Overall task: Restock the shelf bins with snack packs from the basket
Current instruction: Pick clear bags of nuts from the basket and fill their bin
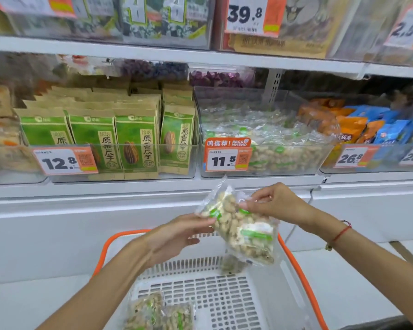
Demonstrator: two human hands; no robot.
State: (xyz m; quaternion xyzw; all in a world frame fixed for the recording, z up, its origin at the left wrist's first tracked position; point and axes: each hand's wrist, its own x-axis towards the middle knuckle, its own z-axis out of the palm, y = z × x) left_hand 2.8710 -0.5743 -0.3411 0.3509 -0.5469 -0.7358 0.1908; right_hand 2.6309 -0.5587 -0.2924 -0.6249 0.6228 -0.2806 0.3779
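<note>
Clear snack packs of pale nuts with green labels hang in the air above the white basket, just below the shelf edge. My left hand holds them from the left, fingertips on the upper pack. My right hand pinches the top of the packs from the right. More of the same packs lie in the basket's near left corner. Right above, a clear shelf bin tagged 11.5 holds several similar packs.
The basket has an orange handle. Left of the nut bin stands a bin of green seed packs tagged 12.8. To the right, a bin with orange and blue packs. A white shelf ledge runs below the bins.
</note>
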